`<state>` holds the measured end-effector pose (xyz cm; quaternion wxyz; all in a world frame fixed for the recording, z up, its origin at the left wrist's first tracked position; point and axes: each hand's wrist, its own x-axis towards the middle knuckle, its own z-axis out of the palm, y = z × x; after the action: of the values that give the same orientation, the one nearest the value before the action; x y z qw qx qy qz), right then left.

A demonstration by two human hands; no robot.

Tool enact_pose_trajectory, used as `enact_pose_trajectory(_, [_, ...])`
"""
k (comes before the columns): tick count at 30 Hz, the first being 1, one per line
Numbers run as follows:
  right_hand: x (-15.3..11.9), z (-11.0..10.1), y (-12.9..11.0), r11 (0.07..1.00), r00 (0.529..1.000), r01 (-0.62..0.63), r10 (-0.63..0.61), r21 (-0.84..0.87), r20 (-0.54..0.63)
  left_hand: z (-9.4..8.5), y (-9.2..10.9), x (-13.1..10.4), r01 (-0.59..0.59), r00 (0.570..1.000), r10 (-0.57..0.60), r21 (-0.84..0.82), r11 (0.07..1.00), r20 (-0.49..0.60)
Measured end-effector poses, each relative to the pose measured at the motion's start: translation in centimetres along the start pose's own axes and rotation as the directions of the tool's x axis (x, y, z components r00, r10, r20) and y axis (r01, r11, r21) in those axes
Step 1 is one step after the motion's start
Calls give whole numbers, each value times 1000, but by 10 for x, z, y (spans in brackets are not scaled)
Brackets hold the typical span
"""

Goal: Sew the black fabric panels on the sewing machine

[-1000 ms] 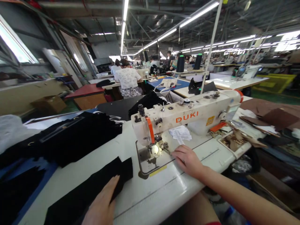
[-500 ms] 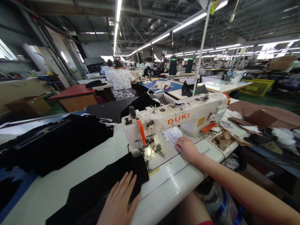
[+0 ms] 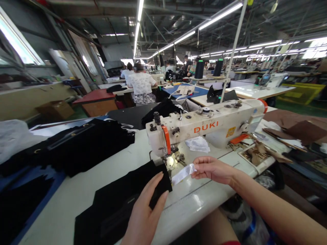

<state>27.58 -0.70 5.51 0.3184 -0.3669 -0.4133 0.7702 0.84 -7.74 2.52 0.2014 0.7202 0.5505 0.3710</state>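
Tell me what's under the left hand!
Black fabric shows beside the left hand and between its thumb and fingers. The palm covers what's directly underneath, so I can't see that spot.

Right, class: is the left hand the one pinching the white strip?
No, the right hand pinches the white strip, while the left hand lies on the black fabric.

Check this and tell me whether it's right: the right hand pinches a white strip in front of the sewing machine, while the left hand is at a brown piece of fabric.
Wrong on the colour: the head view shows the left hand at a black piece of fabric. The right hand does pinch a white strip in front of the sewing machine.
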Motion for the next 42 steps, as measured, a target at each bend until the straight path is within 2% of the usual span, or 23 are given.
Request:
enact_pose_trajectory(1, [0,6,1,1000,999,-8,9,-17,38,1,8,4,87,996,-83,-121,989,39])
enact_pose_trajectory(3, [2,17,5,999,995,-15,20,-52,101,3,20,12,244,966,-196,-355,902,168])
enact_pose_trajectory(5, [6,26,10,997,990,-18,29,-77,139,4,27,18,368,923,-246,-491,790,295])
enact_pose_trajectory(6, [8,29,13,997,989,-24,36,-79,145,3,29,19,405,909,-269,-516,755,320])
enact_pose_trajectory(12, [18,39,29,999,998,-33,35,-37,58,-6,25,18,478,878,-417,-424,770,233])
enact_pose_trajectory(15, [26,45,36,991,999,20,-14,-133,50,-10,21,17,500,866,-447,-387,774,224])
enact_pose_trajectory(18, [39,51,47,966,997,74,-71,-247,19,-14,14,16,489,872,-446,-322,811,201])
enact_pose_trajectory(20, [48,55,55,965,998,58,-60,-255,-1,-17,8,12,440,897,-422,-190,878,131])
enact_pose_trajectory(21, [51,56,58,968,999,39,-42,-248,-7,-19,5,10,381,924,-376,-91,920,65])
enact_pose_trajectory(23, [55,59,62,975,1000,-1,-2,-222,-13,-21,0,4,165,984,-154,147,975,-85])
enact_pose_trajectory(24, [56,60,64,979,1000,-22,20,-203,-12,-21,-2,1,24,993,9,269,963,-121])
enact_pose_trajectory(25, [56,62,65,982,999,-44,43,-183,-9,-20,-3,-1,-122,978,174,371,920,-112])
enact_pose_trajectory(26, [56,63,65,985,998,-69,69,-161,-3,-18,-3,-3,-252,947,314,445,859,-70])
enact_pose_trajectory(28, [55,66,66,986,993,-114,118,-120,23,-13,-2,-6,-432,878,476,504,748,47])
enact_pose_trajectory(30, [55,67,66,985,988,-142,147,-98,54,-10,-3,-6,-503,841,533,500,704,97])
enact_pose_trajectory(32, [56,66,67,982,986,-136,147,-129,75,-8,-6,-3,-528,824,558,484,698,96])
enact_pose_trajectory(35, [58,61,65,946,998,-7,26,-326,54,-8,-12,7,-556,806,584,456,695,92])
enact_pose_trajectory(37, [58,57,62,816,977,172,-211,-551,-7,-8,-15,17,-545,807,588,454,705,54])
enact_pose_trajectory(38, [56,54,60,688,932,261,-362,-677,-8,-7,-17,22,-526,814,580,456,718,26])
enact_pose_trajectory(39, [54,52,59,518,866,335,-498,-787,41,-5,-18,28,-503,824,567,457,733,-3])
enact_pose_trajectory(40, [52,50,59,325,796,391,-589,-861,139,-3,-20,33,-481,833,553,456,749,-28])
enact_pose_trajectory(41, [49,49,60,135,737,437,-620,-889,268,0,-22,37,-463,842,537,454,761,-43])
enact_pose_trajectory(42, [46,48,62,-27,697,476,-599,-879,395,3,-25,41,-452,850,525,453,769,-43])
